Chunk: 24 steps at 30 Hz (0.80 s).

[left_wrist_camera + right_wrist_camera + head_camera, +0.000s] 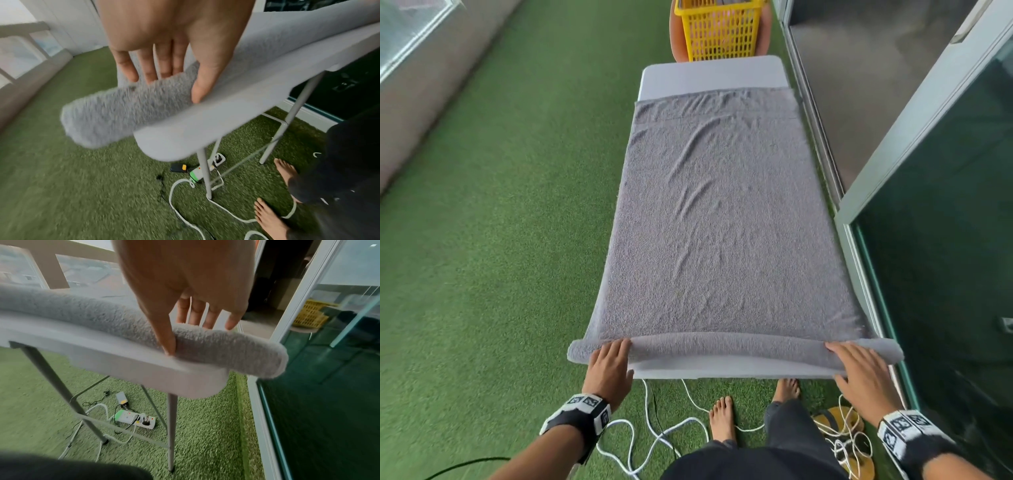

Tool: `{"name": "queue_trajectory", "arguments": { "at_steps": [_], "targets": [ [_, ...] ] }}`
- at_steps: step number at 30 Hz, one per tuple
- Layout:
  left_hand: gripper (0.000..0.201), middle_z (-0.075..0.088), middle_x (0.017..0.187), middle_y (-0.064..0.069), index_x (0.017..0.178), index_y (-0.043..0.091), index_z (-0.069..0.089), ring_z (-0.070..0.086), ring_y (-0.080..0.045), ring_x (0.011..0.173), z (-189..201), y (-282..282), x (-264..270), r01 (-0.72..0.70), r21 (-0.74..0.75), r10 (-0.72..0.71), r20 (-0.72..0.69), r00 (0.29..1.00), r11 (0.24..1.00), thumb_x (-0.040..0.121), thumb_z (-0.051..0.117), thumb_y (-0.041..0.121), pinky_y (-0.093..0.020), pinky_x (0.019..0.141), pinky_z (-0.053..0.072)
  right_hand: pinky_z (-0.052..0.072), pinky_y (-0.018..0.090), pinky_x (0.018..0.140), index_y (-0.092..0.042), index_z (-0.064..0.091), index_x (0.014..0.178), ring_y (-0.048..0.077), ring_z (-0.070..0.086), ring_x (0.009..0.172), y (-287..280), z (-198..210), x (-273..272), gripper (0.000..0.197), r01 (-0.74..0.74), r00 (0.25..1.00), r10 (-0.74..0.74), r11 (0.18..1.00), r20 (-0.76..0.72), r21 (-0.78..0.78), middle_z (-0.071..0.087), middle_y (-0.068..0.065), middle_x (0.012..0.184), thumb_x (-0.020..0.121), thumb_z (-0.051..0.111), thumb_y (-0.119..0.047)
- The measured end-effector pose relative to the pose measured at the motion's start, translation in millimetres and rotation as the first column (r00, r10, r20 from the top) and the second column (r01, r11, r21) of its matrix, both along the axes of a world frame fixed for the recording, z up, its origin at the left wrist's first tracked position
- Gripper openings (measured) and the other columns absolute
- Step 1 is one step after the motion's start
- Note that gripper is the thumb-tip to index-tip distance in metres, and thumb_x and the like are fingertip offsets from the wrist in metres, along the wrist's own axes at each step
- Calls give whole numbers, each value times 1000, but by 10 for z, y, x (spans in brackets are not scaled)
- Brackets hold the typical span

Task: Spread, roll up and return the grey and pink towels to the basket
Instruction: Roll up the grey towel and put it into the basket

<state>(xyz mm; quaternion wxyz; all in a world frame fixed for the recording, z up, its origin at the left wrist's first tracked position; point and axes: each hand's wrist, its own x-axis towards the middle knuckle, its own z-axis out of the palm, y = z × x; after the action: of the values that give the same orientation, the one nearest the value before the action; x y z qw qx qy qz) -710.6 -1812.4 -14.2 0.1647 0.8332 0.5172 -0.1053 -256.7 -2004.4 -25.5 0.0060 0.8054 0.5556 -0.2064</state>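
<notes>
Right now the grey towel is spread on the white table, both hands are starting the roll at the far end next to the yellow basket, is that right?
Not quite. The grey towel is spread on the white table, but the left hand and right hand are starting the roll at the near end, by the person's feet; the yellow basket stands beyond the far end. The head view shows this.

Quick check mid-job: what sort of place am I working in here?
Probably a home balcony or terrace set up for laundry: artificial grass underfoot, glass sliding doors alongside, and a folding table with a yellow basket beyond.
</notes>
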Motion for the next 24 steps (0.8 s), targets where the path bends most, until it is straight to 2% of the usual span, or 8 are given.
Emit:
{"name": "queue_trajectory", "arguments": {
  "at_steps": [4, 7, 9, 12, 14, 17, 20, 24],
  "targets": [
    [32, 61, 109, 3, 110, 21, 55, 57, -22, 105, 165, 265, 234, 37, 63, -29, -114, 993, 997, 80, 66, 20, -39, 95, 38, 39, 37, 97, -40, 51, 100, 13, 58, 106, 353, 217, 42, 42, -11, 998, 12, 1000, 56, -28, 59, -15, 106, 75, 76, -18],
    [39, 57, 125, -1, 125, 18, 53, 51, -24, 117, 142, 471, 313, 4, 130, 12, -119, 993, 992, 87, 43, 13, -41, 105, 31, 27, 42, 112, -34, 57, 128, 16, 49, 125, 568, 256, 164, 42, 36, 994, -42, 998, 105, 54, 53, -9, 135, 89, 57, -16],
    [52, 54, 133, -8, 133, 12, 48, 50, -31, 123, 68, 516, 293, -3, 121, 12, -73, 997, 993, 83, 39, 8, -49, 108, 31, 18, 46, 117, -32, 41, 146, 18, 38, 138, 638, 216, 192, 50, 59, 992, -63, 997, 108, 45, 39, -8, 152, 97, 47, -21],
    [56, 60, 127, -8, 130, 10, 54, 55, -31, 120, 28, 459, 257, 45, 34, -42, -74, 996, 998, 76, 67, 17, -51, 106, 36, 12, 44, 119, -29, 29, 151, 16, 24, 146, 621, 155, 146, 58, 17, 997, -8, 993, 79, -117, 32, -9, 156, 97, 50, -30],
    [47, 67, 103, -8, 106, 11, 65, 64, -32, 97, 58, 393, 252, 32, 6, -32, -80, 996, 999, 61, 78, 6, -47, 88, 50, 26, 44, 114, -24, 43, 143, 22, 38, 136, 550, 124, 101, 62, 13, 994, 1, 992, 107, -126, 45, -2, 145, 86, 65, -25],
    [31, 62, 86, -6, 85, 12, 63, 63, -29, 81, 41, 342, 113, -16, 44, 19, -74, 997, 999, 61, 70, -6, -42, 69, 55, 46, 45, 86, -23, 62, 114, 26, 59, 104, 473, 89, -67, 52, 47, 994, -44, 998, 102, -37, 63, 1, 112, 66, 80, -13],
    [25, 65, 94, -3, 93, 15, 67, 62, -26, 91, 77, 380, -12, -75, 62, 80, -80, 994, 995, 72, 64, 1, -41, 82, 49, 46, 41, 77, -26, 65, 101, 22, 62, 93, 448, 89, -218, 44, 2, 995, -7, 999, 96, 49, 66, -6, 99, 64, 81, -9],
    [19, 66, 104, 0, 101, 16, 68, 59, -21, 101, 144, 391, 55, -17, 43, 20, -66, 998, 999, 83, 63, 17, -35, 96, 41, 36, 37, 87, -36, 65, 110, 13, 57, 100, 462, 210, -84, 31, 6, 991, 1, 999, 133, -54, 66, -14, 108, 80, 69, -29]
  ]
}}
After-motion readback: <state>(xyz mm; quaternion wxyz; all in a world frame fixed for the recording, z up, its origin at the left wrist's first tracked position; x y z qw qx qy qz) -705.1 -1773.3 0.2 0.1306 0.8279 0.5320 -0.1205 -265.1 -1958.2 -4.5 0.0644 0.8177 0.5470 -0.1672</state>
